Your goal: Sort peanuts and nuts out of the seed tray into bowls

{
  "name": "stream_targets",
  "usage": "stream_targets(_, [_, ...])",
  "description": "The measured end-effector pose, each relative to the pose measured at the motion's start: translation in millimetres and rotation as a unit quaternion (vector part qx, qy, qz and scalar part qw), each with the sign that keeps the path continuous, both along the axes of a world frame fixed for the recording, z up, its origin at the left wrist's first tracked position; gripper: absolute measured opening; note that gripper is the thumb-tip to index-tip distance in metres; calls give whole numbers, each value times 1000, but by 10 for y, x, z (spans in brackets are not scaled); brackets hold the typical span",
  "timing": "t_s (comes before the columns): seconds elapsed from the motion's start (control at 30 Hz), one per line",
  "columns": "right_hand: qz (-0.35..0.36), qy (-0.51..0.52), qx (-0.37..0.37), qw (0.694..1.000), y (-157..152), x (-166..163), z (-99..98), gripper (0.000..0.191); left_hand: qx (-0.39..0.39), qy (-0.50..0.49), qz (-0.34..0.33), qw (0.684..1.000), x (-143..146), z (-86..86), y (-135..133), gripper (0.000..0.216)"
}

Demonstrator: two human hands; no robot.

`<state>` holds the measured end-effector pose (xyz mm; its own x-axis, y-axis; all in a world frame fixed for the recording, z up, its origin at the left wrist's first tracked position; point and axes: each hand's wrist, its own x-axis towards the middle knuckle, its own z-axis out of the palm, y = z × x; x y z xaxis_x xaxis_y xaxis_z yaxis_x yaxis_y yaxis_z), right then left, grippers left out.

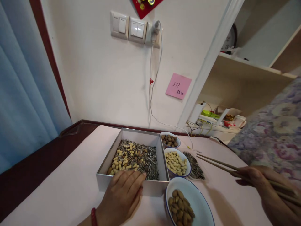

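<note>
My left hand (122, 196) rests with fingers together on the near wall of a white square box (131, 185) that holds mixed sunflower seeds and peanuts. My right hand (265, 185) is closed on a pair of wooden chopsticks (216, 163), whose tips point left above a pile of sunflower seeds (194, 164). Right of the box stand three white bowls: one of hazelnuts (170, 139) at the back, one of peanuts (176, 162) in the middle, and one of almonds (188, 204) nearest me.
The box and bowls stand on a pale pink table (58, 188) against a white wall with switches, a charger cable (151, 94) and a pink sticky note (178, 85). A blue curtain hangs left. Shelves with clutter and a floral cloth (275, 131) are right.
</note>
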<state>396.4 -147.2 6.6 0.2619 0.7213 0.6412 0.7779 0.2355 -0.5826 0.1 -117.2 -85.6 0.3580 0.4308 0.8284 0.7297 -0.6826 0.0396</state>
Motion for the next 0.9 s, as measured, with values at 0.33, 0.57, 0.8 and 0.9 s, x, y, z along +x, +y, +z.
stream_targets(0.33, [119, 33, 47, 991, 214, -892, 379, 25, 8, 9, 4, 1000, 6, 15, 11, 27])
stream_targets(0.57, [251, -20, -54, 966, 802, -1478, 217, 37, 2, 8, 0, 1000, 1, -4, 1, 29])
stream_targets(0.8, [264, -93, -75, 957, 1285, -1733, 56, 40, -1, 11, -5, 1000, -9, -32, -4, 32])
stream_targets(0.9, [261, -116, -82, 955, 1396, -1787, -15, 38, 5, 11, -3, 1000, -8, -41, 0, 32])
